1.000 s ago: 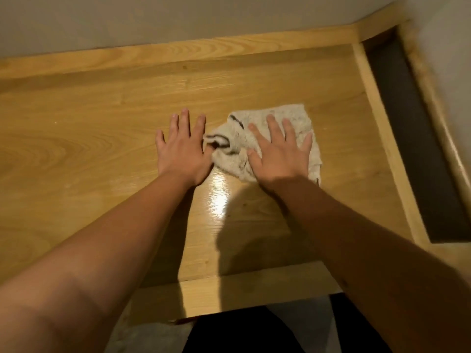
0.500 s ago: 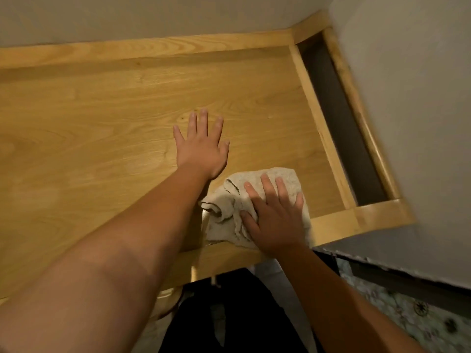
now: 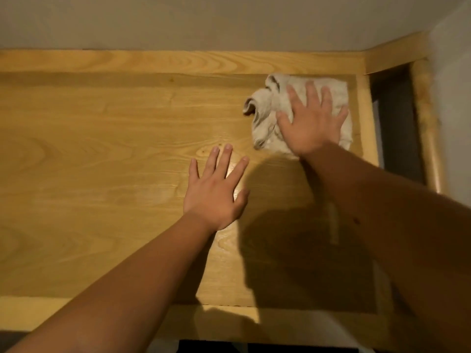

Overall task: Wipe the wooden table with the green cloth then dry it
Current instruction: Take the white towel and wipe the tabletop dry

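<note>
The wooden table [image 3: 102, 149] fills the view, its top light oak with a glossy patch near the middle. A crumpled pale cloth [image 3: 265, 115], beige-grey in this light, lies in the far right corner of the tabletop. My right hand [image 3: 311, 121] presses flat on it with fingers spread, covering its right half. My left hand [image 3: 216, 192] rests palm down on the bare wood, fingers apart, nearer to me and to the left of the cloth, not touching it.
A raised wooden rim [image 3: 178, 62] runs along the back against a grey wall [image 3: 204, 21], and another rim [image 3: 364, 118] borders the right side. Beyond that is a dark gap [image 3: 397, 123]. A lighter front edge [image 3: 38, 312] lies below my arms.
My right hand has pushed the cloth from the near front edge away to the far right corner. My left hand stays flat on the wood, now nearer to me than the cloth.
</note>
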The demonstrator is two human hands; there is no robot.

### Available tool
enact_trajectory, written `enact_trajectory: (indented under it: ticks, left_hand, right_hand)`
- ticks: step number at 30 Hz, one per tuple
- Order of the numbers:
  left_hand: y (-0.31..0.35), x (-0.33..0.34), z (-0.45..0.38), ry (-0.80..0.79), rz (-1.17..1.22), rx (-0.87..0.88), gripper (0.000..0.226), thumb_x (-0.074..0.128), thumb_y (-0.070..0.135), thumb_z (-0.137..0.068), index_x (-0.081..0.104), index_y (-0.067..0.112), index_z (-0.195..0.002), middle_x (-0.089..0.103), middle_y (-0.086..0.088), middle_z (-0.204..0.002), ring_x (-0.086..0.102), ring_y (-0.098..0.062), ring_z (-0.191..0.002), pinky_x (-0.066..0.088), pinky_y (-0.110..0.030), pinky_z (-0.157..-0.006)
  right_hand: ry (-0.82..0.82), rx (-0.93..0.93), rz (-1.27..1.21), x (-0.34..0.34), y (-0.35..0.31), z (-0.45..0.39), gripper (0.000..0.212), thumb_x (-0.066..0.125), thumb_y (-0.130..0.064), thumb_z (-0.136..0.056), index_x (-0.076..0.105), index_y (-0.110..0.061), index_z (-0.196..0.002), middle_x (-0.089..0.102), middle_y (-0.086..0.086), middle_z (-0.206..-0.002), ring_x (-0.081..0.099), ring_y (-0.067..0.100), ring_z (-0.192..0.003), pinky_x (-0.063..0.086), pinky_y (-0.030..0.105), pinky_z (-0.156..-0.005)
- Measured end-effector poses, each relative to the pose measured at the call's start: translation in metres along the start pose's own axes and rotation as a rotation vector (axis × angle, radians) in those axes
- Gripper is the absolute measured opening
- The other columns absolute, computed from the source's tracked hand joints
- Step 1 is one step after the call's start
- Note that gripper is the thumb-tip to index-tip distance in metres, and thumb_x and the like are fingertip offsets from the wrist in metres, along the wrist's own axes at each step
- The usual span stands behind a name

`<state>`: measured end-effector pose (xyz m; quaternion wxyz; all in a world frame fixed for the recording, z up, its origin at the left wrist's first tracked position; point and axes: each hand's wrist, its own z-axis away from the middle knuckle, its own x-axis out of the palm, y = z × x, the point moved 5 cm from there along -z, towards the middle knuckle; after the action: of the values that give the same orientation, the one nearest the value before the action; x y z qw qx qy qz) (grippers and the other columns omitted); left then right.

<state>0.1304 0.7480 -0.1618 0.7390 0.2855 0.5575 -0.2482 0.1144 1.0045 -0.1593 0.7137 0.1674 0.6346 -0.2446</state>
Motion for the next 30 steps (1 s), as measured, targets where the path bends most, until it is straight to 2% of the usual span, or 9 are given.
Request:
enact_trajectory:
  ticks: [3, 8, 15, 21, 23, 25, 27, 29, 30]
  left_hand:
    - [0.0, 0.0, 0.0, -0.009, 0.005, 0.004, 0.066, 0.023, 0.063, -0.098, 0.009, 0.039, -0.158, -0.005, -0.003, -0.168, -0.009, -0.026, -0.154, 0.001, -0.062, -0.117]
    - [-0.003, 0.004, 0.001, 0.041, -0.013, 0.001, 0.065, 0.025, 0.064, -0.098, 0.014, 0.039, -0.157, 0.002, -0.003, -0.168, -0.003, -0.026, -0.154, 0.001, -0.061, -0.117]
    - [-0.004, 0.001, 0.0, 0.038, -0.013, -0.034, 0.065, 0.027, 0.064, -0.096, 0.015, 0.043, -0.156, 0.003, 0.0, -0.168, -0.002, -0.022, -0.154, 0.004, -0.06, -0.118]
    - [-0.006, -0.004, 0.002, 0.04, 0.033, -0.043, 0.067, 0.028, 0.064, -0.093, 0.016, 0.042, -0.155, 0.005, 0.001, -0.168, -0.001, -0.018, -0.154, 0.005, -0.059, -0.118]
    - [-0.003, -0.007, 0.003, 0.037, 0.044, -0.048, 0.067, 0.03, 0.064, -0.092, 0.021, 0.041, -0.155, 0.007, 0.001, -0.168, 0.002, -0.019, -0.154, 0.006, -0.06, -0.118]
    - [-0.004, -0.01, 0.007, 0.031, 0.032, -0.068, 0.067, 0.031, 0.063, -0.091, 0.025, 0.04, -0.154, 0.012, -0.001, -0.168, 0.006, -0.021, -0.154, 0.008, -0.06, -0.117]
    - [0.004, -0.015, 0.005, 0.069, 0.04, -0.12, 0.063, 0.035, 0.061, -0.089, 0.037, 0.038, -0.148, 0.027, -0.006, -0.163, 0.019, -0.025, -0.15, 0.017, -0.059, -0.114]
    - [0.025, -0.026, -0.008, 0.155, 0.092, -0.212, 0.056, 0.037, 0.061, -0.086, 0.052, 0.03, -0.131, 0.046, -0.011, -0.144, 0.037, -0.028, -0.136, 0.027, -0.055, -0.105]
    - [0.042, -0.03, -0.02, 0.168, 0.119, -0.231, 0.056, 0.036, 0.062, -0.086, 0.053, 0.029, -0.128, 0.048, -0.012, -0.14, 0.039, -0.029, -0.133, 0.028, -0.054, -0.104]
  right_hand:
    - [0.016, -0.025, 0.011, -0.008, -0.007, -0.037, 0.069, 0.012, -0.073, -0.088, 0.012, -0.047, -0.152, 0.016, 0.002, -0.165, 0.012, 0.035, -0.15, 0.008, 0.073, -0.107]
    - [-0.005, -0.036, 0.018, -0.015, -0.013, -0.076, 0.072, 0.012, -0.071, -0.086, 0.013, -0.044, -0.153, 0.015, 0.005, -0.165, 0.01, 0.035, -0.15, 0.009, 0.074, -0.108]
    - [-0.071, -0.056, -0.005, -0.014, -0.016, -0.064, 0.067, 0.016, -0.065, -0.09, 0.01, -0.047, -0.154, 0.01, 0.003, -0.166, 0.005, 0.033, -0.151, 0.004, 0.073, -0.11]
    - [-0.128, -0.121, -0.04, 0.001, 0.001, 0.052, 0.065, 0.017, -0.065, -0.091, 0.008, -0.048, -0.153, 0.006, -0.001, -0.167, 0.003, 0.031, -0.151, 0.003, 0.072, -0.11]
    - [-0.126, -0.117, -0.055, 0.005, 0.013, 0.106, 0.066, 0.016, -0.065, -0.089, 0.009, -0.049, -0.152, 0.01, -0.001, -0.167, 0.007, 0.03, -0.151, 0.005, 0.07, -0.11]
    - [-0.114, -0.114, -0.059, 0.009, 0.025, 0.162, 0.066, 0.023, -0.062, -0.086, 0.018, -0.049, -0.151, 0.02, 0.0, -0.164, 0.017, 0.03, -0.149, 0.01, 0.07, -0.109]
    - [-0.09, -0.132, -0.069, 0.014, 0.04, 0.217, 0.064, 0.035, -0.06, -0.088, 0.028, -0.046, -0.15, 0.028, 0.003, -0.162, 0.025, 0.032, -0.146, 0.015, 0.069, -0.109]
    - [-0.048, -0.144, -0.076, 0.02, 0.06, 0.267, 0.062, 0.039, -0.059, -0.093, 0.032, -0.039, -0.152, 0.028, 0.006, -0.162, 0.024, 0.035, -0.147, 0.014, 0.07, -0.11]
    - [-0.03, -0.147, -0.072, 0.022, 0.069, 0.288, 0.064, 0.039, -0.059, -0.095, 0.031, -0.036, -0.153, 0.026, 0.007, -0.163, 0.021, 0.035, -0.149, 0.012, 0.069, -0.112]
